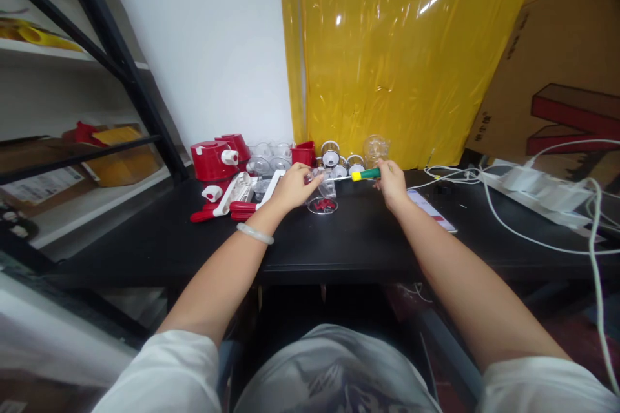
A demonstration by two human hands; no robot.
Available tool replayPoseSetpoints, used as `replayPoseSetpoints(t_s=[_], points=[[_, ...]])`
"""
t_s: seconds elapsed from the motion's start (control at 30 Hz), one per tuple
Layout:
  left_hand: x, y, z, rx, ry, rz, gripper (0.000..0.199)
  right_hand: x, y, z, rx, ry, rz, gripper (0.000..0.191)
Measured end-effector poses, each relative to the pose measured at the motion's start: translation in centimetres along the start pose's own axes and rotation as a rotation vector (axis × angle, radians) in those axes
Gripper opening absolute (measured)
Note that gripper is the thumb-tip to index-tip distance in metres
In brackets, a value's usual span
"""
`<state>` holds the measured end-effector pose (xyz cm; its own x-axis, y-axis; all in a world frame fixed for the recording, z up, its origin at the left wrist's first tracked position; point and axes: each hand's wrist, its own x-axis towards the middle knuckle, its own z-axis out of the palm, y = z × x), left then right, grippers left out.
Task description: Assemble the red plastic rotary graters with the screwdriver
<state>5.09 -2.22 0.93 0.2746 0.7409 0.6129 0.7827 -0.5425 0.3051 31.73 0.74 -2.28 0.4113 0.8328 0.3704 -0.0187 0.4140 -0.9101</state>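
My right hand point(391, 184) is closed round the end of a screwdriver point(367, 174) with a green and yellow handle. Its shaft points left, toward a clear plastic part point(328, 187) at the fingers of my left hand point(296, 186). That hand grips the part, whose exact shape I cannot make out. Just below, on the black table, lies a small clear round dish point(323, 206) with little red pieces in it. Left of my left hand are white parts with red handles point(243, 210).
Red round housings point(209, 161), clear cups point(264, 158), a red box point(303, 153) and several white-and-metal cylinders point(330, 153) line the back. At right lie a phone point(433, 210) and a power strip point(537, 197) with loose white cables. A shelf rack point(130, 77) stands left.
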Motion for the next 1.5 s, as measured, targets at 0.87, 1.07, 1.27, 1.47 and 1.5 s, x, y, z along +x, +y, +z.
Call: replayPoseSetpoints(t_s=[0.87,1.07,1.27,1.47,1.5], points=[[-0.03,0.01,-0.07,-0.009,-0.002,-0.001,0.040,-0.36,-0.71,0.29,0.085,-0.005,0.052,0.026],[0.00,0.02,-0.07,-0.004,-0.007,-0.013,0.038,-0.31,-0.73,0.24,0.145,-0.042,0.042,0.028],[0.00,-0.12,0.00,-0.017,0.003,0.001,0.040,-0.06,-0.13,-0.01,0.064,-0.029,-0.007,0.049],[0.05,-0.06,0.00,-0.009,0.004,-0.006,0.039,-0.18,-0.51,0.25,0.108,-0.029,0.035,0.031],[0.05,-0.03,-0.02,-0.008,0.002,-0.004,0.038,-0.19,-0.59,0.32,0.132,-0.028,0.044,0.028]])
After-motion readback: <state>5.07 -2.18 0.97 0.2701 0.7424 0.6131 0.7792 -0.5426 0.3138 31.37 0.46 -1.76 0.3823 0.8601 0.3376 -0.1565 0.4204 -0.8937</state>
